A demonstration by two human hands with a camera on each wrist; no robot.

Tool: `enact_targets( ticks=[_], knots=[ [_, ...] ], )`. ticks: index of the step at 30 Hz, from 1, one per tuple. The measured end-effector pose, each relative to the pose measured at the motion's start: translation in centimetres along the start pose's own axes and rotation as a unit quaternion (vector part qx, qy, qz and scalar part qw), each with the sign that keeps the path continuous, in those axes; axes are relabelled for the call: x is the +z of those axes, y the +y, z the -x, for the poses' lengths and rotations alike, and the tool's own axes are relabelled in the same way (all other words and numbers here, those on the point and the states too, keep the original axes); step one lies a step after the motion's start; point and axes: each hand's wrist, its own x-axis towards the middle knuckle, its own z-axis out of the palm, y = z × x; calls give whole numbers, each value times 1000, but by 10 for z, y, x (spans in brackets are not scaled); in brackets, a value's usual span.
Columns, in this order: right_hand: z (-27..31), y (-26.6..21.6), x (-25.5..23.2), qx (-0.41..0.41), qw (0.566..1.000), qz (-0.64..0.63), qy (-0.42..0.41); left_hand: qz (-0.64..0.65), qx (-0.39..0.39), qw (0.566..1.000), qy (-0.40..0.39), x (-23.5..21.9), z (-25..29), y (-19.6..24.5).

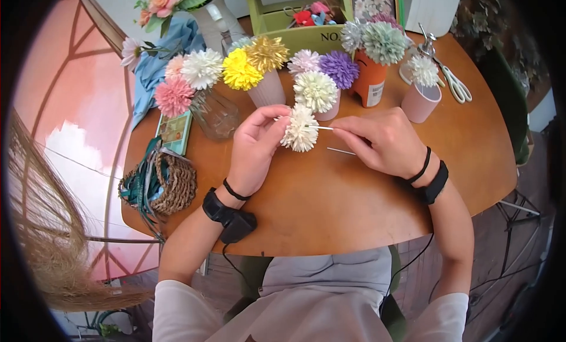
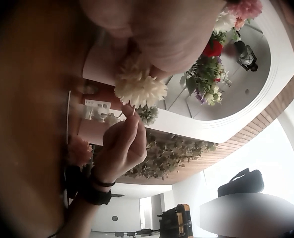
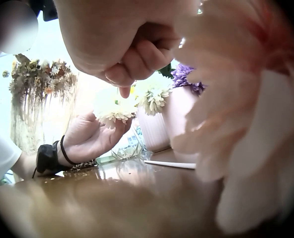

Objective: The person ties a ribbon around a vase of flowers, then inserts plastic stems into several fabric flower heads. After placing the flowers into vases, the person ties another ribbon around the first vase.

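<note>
In the head view a cream pompom flower (image 1: pixel 300 130) is pinched at its left edge by the left hand (image 1: pixel 254 147), thumb and fingers on the petals. The right hand (image 1: pixel 383 138) pinches a thin white stick (image 1: pixel 321 127) whose tip meets the flower's middle. Another thin stick (image 1: pixel 342 151) lies on the table below the right hand. The left wrist view shows the flower (image 2: pixel 139 87) under the left hand (image 2: pixel 157 29), with the right hand (image 2: pixel 122 146) at its side. In the right wrist view the left hand (image 3: pixel 90 139) holds the flower (image 3: pixel 112 109) below the right hand (image 3: pixel 122 44).
Pompom flowers stand in a glass vase (image 1: pixel 217 115), a ribbed vase (image 1: pixel 270 89) and an orange holder (image 1: pixel 370 82) behind the hands. A pink cup (image 1: pixel 421 103) and scissors (image 1: pixel 455 85) are at the right. A woven basket (image 1: pixel 177 186) with ribbons sits left on the table (image 1: pixel 330 212).
</note>
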Motion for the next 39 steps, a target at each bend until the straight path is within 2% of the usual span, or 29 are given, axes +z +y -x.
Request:
enact_targets(
  ticks=[3,9,12,15,18,21,27,30,33,36,39],
  knots=[
    [-1,-1,0,-6,1000,13,-17,52,-48,997,-7,2,0,4],
    [0,-4,-1,20,997,-3,-68,-134,57,989,-32,3,0,6],
    [0,-3,-2,3,998,-2,-70,-44,-29,998,-22,0,-2,4],
    [2,1,4,-50,998,19,-37,19,-110,994,-18,1,0,3],
    [3,0,1,-65,993,69,-70,22,-139,990,-28,3,1,0],
    [5,2,3,-68,991,83,-74,15,-135,990,-24,3,2,-1],
    [1,2,0,-36,999,28,15,68,-105,992,-13,3,-1,2],
    [-1,5,3,-45,997,37,39,33,-90,995,-20,1,-1,-1],
    [0,7,4,-41,998,24,33,20,-68,997,-29,7,0,5],
    [1,8,0,-5,999,42,-7,86,-42,995,-20,11,-1,11],
    [1,4,1,46,999,-10,-12,68,-41,997,16,9,-2,14]
  ],
)
